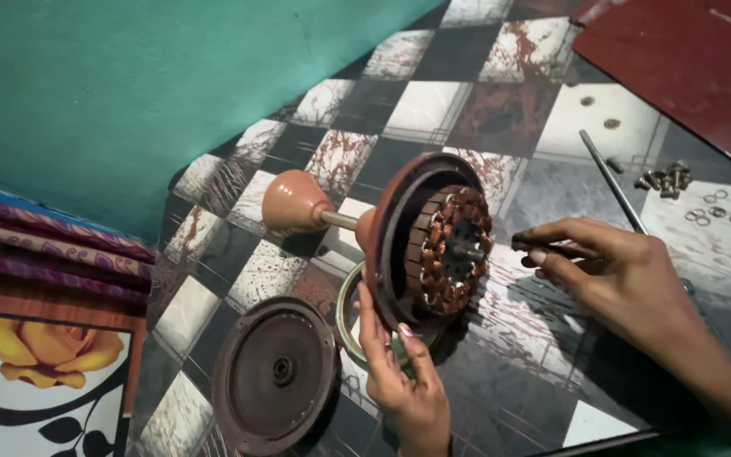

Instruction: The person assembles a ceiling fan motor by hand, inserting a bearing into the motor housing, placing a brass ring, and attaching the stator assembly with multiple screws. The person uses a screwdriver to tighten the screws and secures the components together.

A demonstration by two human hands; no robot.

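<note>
A brown ceiling-fan motor (433,241) stands on its edge on the checkered floor, its copper-wound stator (450,247) facing right. My left hand (399,372) grips the motor's lower rim from below. A brown cup-shaped canopy (294,201) sits on the shaft at the motor's left. My right hand (611,271) pinches a thin dark tool (543,247) whose tip points at the stator's centre shaft. A metal ring (349,317) lies on the floor under the motor.
A round brown motor cover (274,372) lies flat at lower left. A long metal rod (611,179) lies beside a pile of screws (666,179) and washers (712,211) at upper right. A teal wall (129,85), striped cloth (44,245) and red board (687,59) border the floor.
</note>
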